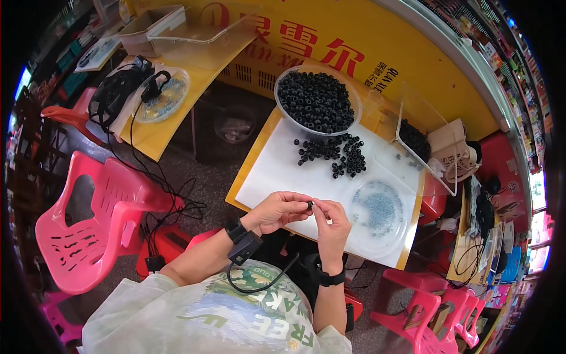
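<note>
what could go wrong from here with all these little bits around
The small dark piece at the fingertips of the left hand and right hand could slip and, being near the table's close edge, might drop to the floor. The loose black pieces lie outside the bowl, so a stray brush could scatter them. Knocking the clear dish could spill its tiny bluish bits.

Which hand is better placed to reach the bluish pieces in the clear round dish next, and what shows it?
Probably the right hand: it is nearer the clear round dish and its bluish pieces. The left hand is farther away, across the small dark piece where the two hands meet.
</note>
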The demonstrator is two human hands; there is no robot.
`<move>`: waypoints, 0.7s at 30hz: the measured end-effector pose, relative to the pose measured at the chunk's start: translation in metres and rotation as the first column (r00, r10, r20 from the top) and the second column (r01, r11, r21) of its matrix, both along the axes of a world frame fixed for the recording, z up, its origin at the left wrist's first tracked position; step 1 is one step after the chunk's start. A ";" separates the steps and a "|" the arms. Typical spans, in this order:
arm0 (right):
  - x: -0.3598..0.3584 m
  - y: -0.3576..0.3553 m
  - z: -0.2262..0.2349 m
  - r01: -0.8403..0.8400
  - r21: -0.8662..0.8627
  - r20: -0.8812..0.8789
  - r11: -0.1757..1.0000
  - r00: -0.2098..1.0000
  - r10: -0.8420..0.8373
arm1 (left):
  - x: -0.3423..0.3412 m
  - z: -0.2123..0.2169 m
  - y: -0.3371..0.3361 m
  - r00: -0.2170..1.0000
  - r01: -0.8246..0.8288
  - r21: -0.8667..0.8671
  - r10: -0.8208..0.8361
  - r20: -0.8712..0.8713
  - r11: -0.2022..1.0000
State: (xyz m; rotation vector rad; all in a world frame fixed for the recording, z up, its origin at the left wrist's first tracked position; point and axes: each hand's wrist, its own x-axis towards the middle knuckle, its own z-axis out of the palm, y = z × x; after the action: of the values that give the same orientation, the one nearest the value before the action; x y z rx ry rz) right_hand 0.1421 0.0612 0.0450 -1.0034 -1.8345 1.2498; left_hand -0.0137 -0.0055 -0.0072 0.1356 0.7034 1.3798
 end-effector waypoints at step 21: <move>-0.046 0.069 -0.017 -0.187 0.280 0.327 0.942 0.941 0.090 | -0.020 -0.012 -0.013 0.965 -0.201 -0.052 0.207 0.161 0.978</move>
State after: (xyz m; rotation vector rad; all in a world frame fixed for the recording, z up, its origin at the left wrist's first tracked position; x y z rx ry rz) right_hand 0.0957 0.1298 0.0277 -0.9455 -2.2968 0.8777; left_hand -0.0340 -0.0184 -0.0189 -0.0814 0.6145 1.5550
